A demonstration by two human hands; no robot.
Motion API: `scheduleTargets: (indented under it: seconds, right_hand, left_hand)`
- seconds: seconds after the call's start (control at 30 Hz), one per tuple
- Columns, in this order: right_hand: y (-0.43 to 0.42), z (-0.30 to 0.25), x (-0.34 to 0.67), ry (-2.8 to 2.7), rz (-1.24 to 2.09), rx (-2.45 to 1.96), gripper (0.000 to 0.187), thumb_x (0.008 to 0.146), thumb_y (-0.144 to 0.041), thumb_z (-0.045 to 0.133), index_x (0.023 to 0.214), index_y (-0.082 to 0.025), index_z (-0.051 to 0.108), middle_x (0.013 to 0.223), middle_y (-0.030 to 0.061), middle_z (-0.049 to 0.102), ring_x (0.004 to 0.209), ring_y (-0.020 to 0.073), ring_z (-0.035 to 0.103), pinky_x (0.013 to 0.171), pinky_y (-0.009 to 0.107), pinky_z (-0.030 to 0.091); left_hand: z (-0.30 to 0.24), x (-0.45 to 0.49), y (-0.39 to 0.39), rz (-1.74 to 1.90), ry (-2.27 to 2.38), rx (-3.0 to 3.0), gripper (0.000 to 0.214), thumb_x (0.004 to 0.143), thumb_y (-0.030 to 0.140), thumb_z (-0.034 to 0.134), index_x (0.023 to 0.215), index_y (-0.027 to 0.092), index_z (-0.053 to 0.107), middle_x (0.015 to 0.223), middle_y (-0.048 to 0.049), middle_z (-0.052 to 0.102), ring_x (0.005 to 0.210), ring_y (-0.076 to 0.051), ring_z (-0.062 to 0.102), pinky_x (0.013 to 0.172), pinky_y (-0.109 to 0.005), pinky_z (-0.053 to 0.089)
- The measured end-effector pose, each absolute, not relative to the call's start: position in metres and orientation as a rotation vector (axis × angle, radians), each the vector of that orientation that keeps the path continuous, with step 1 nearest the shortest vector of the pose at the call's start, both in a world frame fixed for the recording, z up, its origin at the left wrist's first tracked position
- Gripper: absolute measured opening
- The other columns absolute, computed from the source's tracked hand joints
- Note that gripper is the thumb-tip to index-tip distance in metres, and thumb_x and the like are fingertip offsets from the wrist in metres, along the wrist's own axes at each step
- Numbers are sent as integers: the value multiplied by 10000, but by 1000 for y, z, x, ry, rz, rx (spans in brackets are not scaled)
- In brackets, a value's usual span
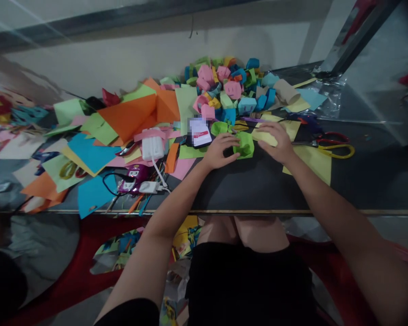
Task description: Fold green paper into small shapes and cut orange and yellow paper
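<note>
A light-green folded paper piece, shaped like a small open box, stands on the dark table in front of me. My left hand curls at its left side, fingertips and thumb against the paper. To the right, my right hand is held with fingers apart, over pale yellow paper and a little away from the green piece. Another green folded piece lies just behind my left hand. A phone with a lit screen sits to the left of that hand.
Behind is a heap of colourful folded paper pieces. Scissors with yellow and red handles lie right, by a yellow sheet. Left are coloured sheets, a white power bank and a purple power strip.
</note>
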State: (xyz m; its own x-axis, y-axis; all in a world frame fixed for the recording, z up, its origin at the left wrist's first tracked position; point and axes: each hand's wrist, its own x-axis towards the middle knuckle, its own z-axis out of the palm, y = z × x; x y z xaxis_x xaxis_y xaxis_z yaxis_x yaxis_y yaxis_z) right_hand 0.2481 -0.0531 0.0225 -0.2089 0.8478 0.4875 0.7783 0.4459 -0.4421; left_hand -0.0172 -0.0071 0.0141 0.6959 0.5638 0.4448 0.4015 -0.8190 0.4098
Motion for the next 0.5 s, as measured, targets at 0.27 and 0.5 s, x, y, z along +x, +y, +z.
scheduleTargets:
  seconds: [0.27, 0.5]
  right_hand:
    - [-59, 21, 230, -2440, 159, -1254, 245, 951, -463, 622, 1056, -328, 796, 1147, 36, 777, 1247, 312, 586, 1154, 593, 210]
    - [-53, 16, 234, -2395, 298, -1176, 289, 976, -460, 595, 895, -307, 827, 992, 45, 814, 1058, 272, 687, 999, 475, 377]
  left_hand:
    - [10, -2, -14, 580, 803, 2706, 156, 932, 362, 701, 866, 240, 770, 983, -53, 790, 1151, -231, 671, 1000, -387, 521]
    - [5, -4, -8, 709, 597, 2714, 288, 1013, 366, 572, 864, 226, 776, 911, -56, 791, 1011, -210, 711, 933, -374, 544]
